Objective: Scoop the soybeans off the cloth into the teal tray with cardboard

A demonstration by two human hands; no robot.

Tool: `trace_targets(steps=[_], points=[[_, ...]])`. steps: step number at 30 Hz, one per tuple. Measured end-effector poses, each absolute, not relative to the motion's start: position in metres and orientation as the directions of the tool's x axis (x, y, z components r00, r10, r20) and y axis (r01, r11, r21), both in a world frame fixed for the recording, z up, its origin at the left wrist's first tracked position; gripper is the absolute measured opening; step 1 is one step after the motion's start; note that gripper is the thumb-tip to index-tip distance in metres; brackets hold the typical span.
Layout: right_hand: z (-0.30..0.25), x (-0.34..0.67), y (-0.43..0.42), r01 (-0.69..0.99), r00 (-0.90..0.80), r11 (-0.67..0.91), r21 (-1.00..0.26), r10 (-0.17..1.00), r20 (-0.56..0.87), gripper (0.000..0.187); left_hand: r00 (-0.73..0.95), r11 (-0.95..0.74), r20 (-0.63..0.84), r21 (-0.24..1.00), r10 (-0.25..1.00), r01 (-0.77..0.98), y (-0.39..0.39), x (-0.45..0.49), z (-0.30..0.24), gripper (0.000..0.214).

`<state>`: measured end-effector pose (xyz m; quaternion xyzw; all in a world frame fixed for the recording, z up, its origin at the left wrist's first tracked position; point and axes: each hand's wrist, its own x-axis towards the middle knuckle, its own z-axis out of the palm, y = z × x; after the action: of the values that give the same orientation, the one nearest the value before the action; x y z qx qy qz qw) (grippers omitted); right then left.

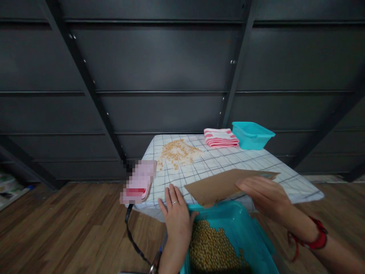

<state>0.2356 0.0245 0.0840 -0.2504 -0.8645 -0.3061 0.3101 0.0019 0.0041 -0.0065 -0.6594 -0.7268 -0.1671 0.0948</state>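
My left hand (177,215) grips the near-left rim of a teal tub (242,228) full of yellow beans (212,249), held at the table's front edge. My right hand (264,196) holds a flat piece of brown cardboard (222,184), tilted with its lower corner over the tub. A loose pile of the same beans (178,152) lies on the far left of the checked tablecloth (256,161).
A folded pink-and-white striped towel (221,137) and a second, smaller teal tub (251,135) sit at the table's far edge. A blurred pink object (138,182) with a black strap hangs at the table's left corner. Dark panelled wall behind, wooden floor around.
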Motion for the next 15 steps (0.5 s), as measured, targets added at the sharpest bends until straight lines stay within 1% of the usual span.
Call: trace_targets(steps=[2,4,7,10,12,15], points=[[0.082,0.229,0.027,0.638,-0.678,0.660,0.397,0.238,0.695,0.032,-0.107,0.066,0.376,0.120,0.920,0.991,0.004,0.002,-0.008,0.073],[0.077,0.222,0.039,0.651,-0.667,0.631,0.423,0.209,0.715,0.034,-0.106,0.063,0.388,0.121,0.915,0.991,0.004,0.002,-0.010,0.074],[0.067,0.215,0.064,0.636,-0.674,0.642,0.428,0.191,0.714,0.037,-0.116,0.075,0.397,0.117,0.911,0.990,0.006,0.002,-0.015,0.073],[0.062,0.211,0.088,0.635,-0.681,0.654,0.412,0.221,0.698,0.041,-0.117,0.081,0.429,0.100,0.896,0.992,0.008,0.002,-0.022,0.074],[0.062,0.209,0.102,0.635,-0.688,0.656,0.408,0.241,0.685,0.040,-0.109,0.077,0.440,0.090,0.891,0.993,0.008,0.001,-0.024,0.074],[0.066,0.204,0.116,0.628,-0.702,0.651,0.427,0.235,0.672,0.039,-0.095,0.062,0.434,0.089,0.896,0.994,0.007,0.001,-0.024,0.073]])
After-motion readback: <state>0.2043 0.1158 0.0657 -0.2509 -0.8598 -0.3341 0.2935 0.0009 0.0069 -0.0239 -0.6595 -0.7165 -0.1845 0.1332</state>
